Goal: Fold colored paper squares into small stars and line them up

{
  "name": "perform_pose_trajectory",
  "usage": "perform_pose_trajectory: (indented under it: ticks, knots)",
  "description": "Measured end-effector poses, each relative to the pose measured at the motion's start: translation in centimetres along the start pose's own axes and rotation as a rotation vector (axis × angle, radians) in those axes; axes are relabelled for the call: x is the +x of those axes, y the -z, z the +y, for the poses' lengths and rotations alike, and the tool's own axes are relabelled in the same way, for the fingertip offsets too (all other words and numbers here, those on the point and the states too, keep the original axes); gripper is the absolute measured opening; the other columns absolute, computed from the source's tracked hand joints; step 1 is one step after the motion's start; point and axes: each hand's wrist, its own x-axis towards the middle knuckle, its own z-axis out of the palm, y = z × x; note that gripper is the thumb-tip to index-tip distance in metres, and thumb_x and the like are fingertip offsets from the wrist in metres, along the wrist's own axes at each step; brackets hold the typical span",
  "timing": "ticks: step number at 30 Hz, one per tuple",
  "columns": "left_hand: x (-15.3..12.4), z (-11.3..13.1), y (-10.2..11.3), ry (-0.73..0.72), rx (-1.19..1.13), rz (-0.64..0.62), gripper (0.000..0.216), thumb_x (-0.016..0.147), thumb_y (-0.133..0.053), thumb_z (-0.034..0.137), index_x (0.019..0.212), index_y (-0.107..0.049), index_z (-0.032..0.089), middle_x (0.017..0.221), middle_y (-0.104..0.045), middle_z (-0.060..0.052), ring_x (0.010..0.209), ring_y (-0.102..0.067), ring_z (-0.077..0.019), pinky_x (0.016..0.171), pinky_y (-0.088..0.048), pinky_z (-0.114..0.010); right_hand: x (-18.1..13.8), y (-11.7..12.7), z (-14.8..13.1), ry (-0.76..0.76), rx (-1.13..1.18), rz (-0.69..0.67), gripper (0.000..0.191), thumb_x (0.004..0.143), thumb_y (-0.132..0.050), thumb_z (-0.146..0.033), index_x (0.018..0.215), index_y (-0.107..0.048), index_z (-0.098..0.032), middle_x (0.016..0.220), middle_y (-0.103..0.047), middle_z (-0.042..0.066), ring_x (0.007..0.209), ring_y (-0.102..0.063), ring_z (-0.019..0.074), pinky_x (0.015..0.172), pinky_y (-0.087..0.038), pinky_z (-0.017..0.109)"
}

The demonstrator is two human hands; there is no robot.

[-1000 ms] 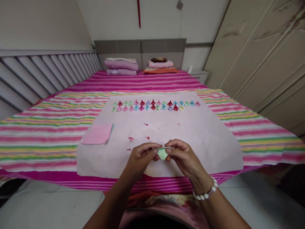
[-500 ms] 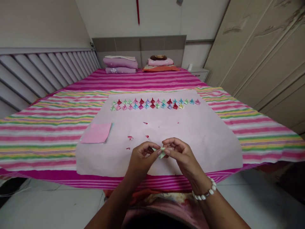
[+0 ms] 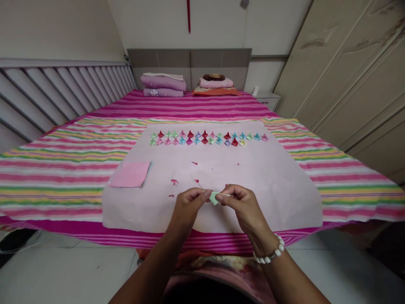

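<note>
A small piece of light green folded paper (image 3: pixel 214 198) is held between my two hands, above the near part of a large pale sheet (image 3: pixel 272 185). My left hand (image 3: pixel 190 205) pinches its left end between thumb and forefinger. On the other side, my right hand (image 3: pixel 242 207) grips the right end the same way, thumb in front. Part of the paper is hidden behind the fingertips. Two rows of small folded paper pieces (image 3: pixel 204 137), in red, pink, green, blue, purple and yellow, stand along the far part of the sheet.
A stack of square paper (image 3: pixel 130 174), pink on top, lies at the sheet's left. Several red marks or scraps (image 3: pixel 174 182) dot the middle. Underneath is a bed with a striped cover (image 3: pixel 63 177). Folded bedding (image 3: pixel 163 84) sits by the headboard (image 3: pixel 218 63); a wardrobe (image 3: pixel 357 84) stands right.
The green paper now looks flatter and more compact between my fingers, where it had spread points before. My fingertips have shifted slightly on it. The whole view has moved a little.
</note>
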Motion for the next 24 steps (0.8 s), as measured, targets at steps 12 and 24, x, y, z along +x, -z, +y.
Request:
perform_pose_trajectory:
  ticks: [12,24]
  knots:
    - [0.1,-0.9,-0.1,0.009,-0.139,-0.041,0.015,0.071,-0.074,0.027,0.08,-0.072,0.015,0.069,-0.071,-0.001,0.067,-0.063,-0.0124,0.071,-0.051,-0.026,-0.6,-0.4,0.2,0.115,-0.039,0.029,0.011,0.07,-0.076,-0.031,0.071,-0.072,-0.021,0.068,-0.066,0.001,0.067,-0.057,0.016,0.068,-0.044,0.03]
    - [0.2,-0.2,1.3,-0.011,-0.074,-0.199,0.013,0.07,-0.074,0.025,0.077,-0.069,0.015,0.066,-0.067,-0.001,0.065,-0.062,-0.0134,0.069,-0.05,-0.027,-0.7,-0.4,-0.8,-0.155,0.077,-0.18,0.018,0.068,-0.076,-0.035,0.064,-0.068,-0.019,0.058,-0.06,-0.001,0.058,-0.05,0.0133,0.058,-0.039,0.026]
